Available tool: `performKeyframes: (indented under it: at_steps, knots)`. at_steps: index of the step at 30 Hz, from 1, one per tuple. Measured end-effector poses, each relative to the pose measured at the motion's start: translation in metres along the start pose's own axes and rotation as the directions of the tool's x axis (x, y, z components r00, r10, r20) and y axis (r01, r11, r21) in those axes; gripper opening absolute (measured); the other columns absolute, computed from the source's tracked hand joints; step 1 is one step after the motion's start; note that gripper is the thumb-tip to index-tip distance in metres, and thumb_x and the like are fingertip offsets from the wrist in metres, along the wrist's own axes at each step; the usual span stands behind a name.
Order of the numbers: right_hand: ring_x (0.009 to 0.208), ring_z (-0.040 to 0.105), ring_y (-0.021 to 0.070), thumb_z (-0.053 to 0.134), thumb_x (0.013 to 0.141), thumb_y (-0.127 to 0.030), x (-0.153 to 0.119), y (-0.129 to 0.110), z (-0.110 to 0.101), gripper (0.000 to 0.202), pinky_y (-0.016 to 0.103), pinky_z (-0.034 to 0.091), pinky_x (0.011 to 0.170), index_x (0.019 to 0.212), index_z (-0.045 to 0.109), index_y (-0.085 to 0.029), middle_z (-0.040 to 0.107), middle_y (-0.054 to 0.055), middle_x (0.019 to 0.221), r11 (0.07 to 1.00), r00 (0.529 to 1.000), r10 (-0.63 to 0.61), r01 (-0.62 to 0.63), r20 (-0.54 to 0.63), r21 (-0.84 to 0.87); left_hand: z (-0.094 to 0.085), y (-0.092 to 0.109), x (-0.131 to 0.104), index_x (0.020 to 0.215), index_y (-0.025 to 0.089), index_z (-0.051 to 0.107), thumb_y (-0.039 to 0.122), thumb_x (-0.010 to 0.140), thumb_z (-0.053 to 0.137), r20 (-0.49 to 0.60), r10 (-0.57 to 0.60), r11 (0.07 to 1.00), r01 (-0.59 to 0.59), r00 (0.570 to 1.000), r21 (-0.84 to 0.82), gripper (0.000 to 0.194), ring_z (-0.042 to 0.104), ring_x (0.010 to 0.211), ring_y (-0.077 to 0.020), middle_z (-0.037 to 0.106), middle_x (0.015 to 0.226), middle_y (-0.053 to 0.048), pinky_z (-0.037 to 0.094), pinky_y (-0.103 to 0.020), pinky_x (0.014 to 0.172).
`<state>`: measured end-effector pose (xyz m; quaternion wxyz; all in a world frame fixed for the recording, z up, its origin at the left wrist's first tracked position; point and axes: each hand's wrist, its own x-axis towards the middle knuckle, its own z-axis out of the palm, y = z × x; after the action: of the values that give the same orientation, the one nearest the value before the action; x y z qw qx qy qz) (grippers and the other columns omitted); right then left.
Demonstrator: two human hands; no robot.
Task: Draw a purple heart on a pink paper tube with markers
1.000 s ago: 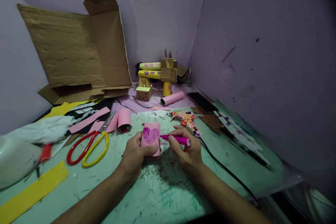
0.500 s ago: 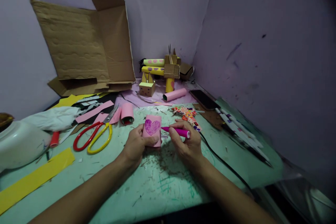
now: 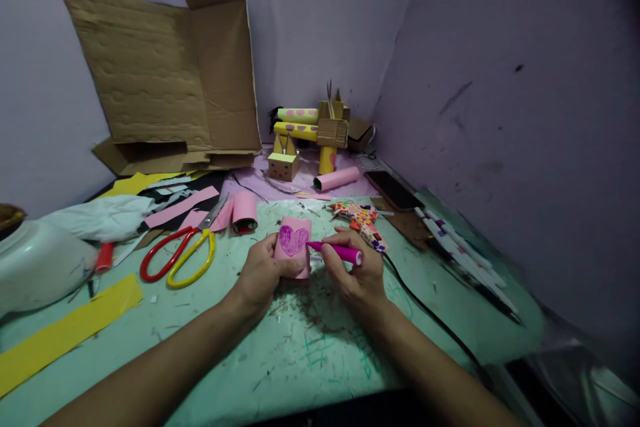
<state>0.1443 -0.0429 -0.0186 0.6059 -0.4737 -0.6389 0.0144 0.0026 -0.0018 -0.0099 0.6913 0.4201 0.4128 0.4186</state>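
Currently clasping a pink paper piece (image 3: 293, 248) in the left hand (image 3: 260, 273), with the thumb across its lower front and the remaining fingers mostly hidden behind. Bears on that front a purple heart (image 3: 286, 236), filled in with streaky strokes. Gripping a magenta marker (image 3: 341, 253) between thumb and fingers of the right hand (image 3: 354, 267), and pointing its tip leftward at the right edge of the pink piece; impossible to tell there whether touching or just beside. Sits, then, between both hands, gripped by the left alone, raised towards the viewer above the green tabletop (image 3: 235, 373). Note, left of the left hand, red-and-yellow scissors (image 3: 203, 227) and, just beyond their blades, a short pink roll (image 3: 245, 205). Note too, just beyond the right hand, a flower-patterned object (image 3: 357, 215), with a black cord (image 3: 430, 307) running past that hand's right side. Farther back, find a longer pink tube (image 3: 337, 179) lying on its side near a small cat-faced box (image 3: 283, 167), and, farther right, a dark phone (image 3: 393, 190).
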Motion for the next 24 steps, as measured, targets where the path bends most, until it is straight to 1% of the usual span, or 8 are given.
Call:
performKeyframes:
  at_steps: [4,7,17,24]
  knots:
    - [0.067,0.064,0.0179,0.057,0.082,-0.019,0.0006,-0.0003,-0.0001,0.005,0.041,0.051,0.085,0.08,0.062,-0.021,0.066,0.001,0.067,1.0,1.0,-0.001,0.001,-0.002,0.0,-0.0009,-0.0015,0.0006,0.083,0.01,0.06,0.013,0.045,0.075,0.006,-0.006,1.0,0.006,1.0,0.005,0.041,0.056,0.066,-0.0165,0.064,0.073,-0.003,0.044,-0.028,0.06]
    - [0.067,0.064,0.0179,0.057,0.082,-0.019,0.0006,-0.0011,-0.0006,0.006,0.041,0.051,0.086,0.08,0.062,-0.021,0.066,0.001,0.067,1.0,1.0,-0.016,0.016,0.02,0.001,-0.0012,-0.0018,0.0005,0.082,0.01,0.059,0.014,0.046,0.075,0.013,-0.009,1.0,0.008,1.0,0.01,0.039,0.056,0.065,-0.0162,0.064,0.073,-0.003,0.044,-0.027,0.058]
    - [0.061,0.063,0.0154,0.057,0.082,-0.017,-0.0014,0.0,0.0011,0.006,0.041,0.051,0.087,0.08,0.061,-0.02,0.066,-0.001,0.065,0.999,0.998,-0.053,0.053,0.035,0.004,-0.0008,-0.001,-0.0006,0.082,0.01,0.059,0.015,0.046,0.077,0.014,0.005,1.0,-0.005,1.0,0.008,0.04,0.056,0.064,-0.0156,0.064,0.072,-0.003,0.044,-0.027,0.058]
    - [0.068,0.066,0.0188,0.057,0.082,-0.018,0.0007,-0.0018,-0.0014,0.007,0.04,0.052,0.085,0.077,0.061,-0.022,0.066,0.0,0.065,0.999,1.0,-0.015,0.015,-0.009,-0.038,-0.0015,-0.002,0.0001,0.085,0.009,0.06,0.017,0.046,0.079,0.011,-0.001,1.0,0.001,1.0,0.021,0.045,0.056,0.066,-0.0156,0.064,0.075,-0.004,0.044,-0.027,0.059]
